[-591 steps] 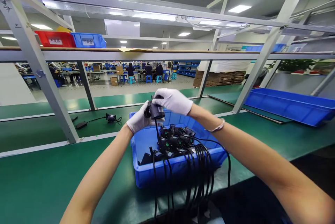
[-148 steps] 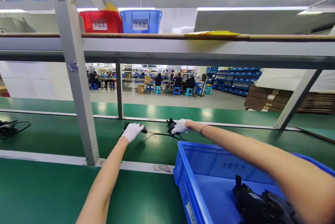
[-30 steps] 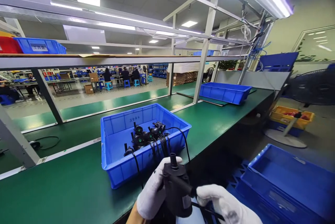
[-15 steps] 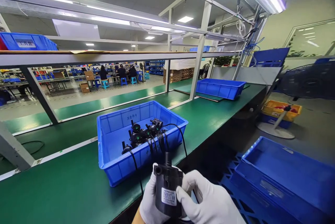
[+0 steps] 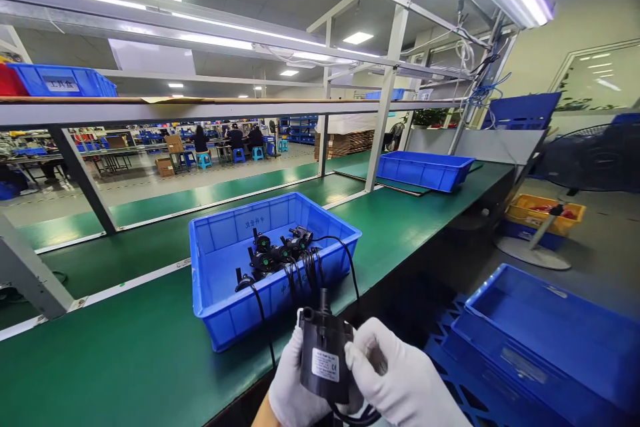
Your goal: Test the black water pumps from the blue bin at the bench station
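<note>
A black water pump (image 5: 327, 340) with a white printed label on its front is held up near the bottom middle. My left hand (image 5: 293, 377), in a white glove, wraps round its left side and underside. My gloved right hand (image 5: 400, 374) has thumb and forefinger pinched together against the pump's right edge; the fingertips partly hide that edge. A black cable (image 5: 353, 417) loops below the pump. Just beyond it stands a blue bin (image 5: 220, 320), where several similar black pumps (image 5: 277, 257) lie in a heap, their cables draped over the near rim.
The green worktop (image 5: 125, 360) runs away to the right past white frame posts. A second blue bin (image 5: 425, 170) sits farther along it. At the lower right are stacked blue crates (image 5: 550, 340), with a fan (image 5: 595, 157) behind. People sit at far benches.
The pump has tilted slightly and sits a little farther right in view, both hands still on it. More of its looped cable shows below. The whole view has shifted slightly.
</note>
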Demonstrator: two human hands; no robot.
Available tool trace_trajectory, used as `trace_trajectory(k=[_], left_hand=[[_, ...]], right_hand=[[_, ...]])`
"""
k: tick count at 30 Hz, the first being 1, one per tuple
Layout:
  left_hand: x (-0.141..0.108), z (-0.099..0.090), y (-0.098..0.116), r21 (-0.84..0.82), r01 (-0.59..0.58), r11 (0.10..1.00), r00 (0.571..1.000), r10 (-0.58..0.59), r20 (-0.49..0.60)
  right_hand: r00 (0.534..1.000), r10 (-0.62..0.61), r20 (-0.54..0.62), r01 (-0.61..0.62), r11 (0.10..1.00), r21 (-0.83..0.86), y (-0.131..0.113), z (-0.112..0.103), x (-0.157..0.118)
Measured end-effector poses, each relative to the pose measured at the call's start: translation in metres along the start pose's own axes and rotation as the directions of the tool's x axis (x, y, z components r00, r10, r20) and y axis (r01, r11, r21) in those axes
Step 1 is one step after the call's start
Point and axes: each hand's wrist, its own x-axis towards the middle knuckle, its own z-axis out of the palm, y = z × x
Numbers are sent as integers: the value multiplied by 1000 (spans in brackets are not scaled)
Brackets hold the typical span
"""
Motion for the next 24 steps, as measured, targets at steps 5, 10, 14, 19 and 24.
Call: trace_trajectory(k=[5,10,14,19,24], left_hand=[[-2,12,4,54,-40,998,998,42,-52],[-1,87,57,73,-242,968,968,246,-51],[8,161,105,55,-376,925,916,380,-133],[22,207,121,119,-580,806,795,592,-134],[10,191,98,-4,-595,804,770,569,-287]], right_hand=[[993,99,59,-112,951,288,1,-3,-3],[944,36,328,-179,892,416,3,12,-15],[879,-36,476,-199,879,434,-8,-12,-23],[978,-114,-177,209,622,754,-52,-92,6],[979,-182,92,148,945,291,-82,-106,24]])
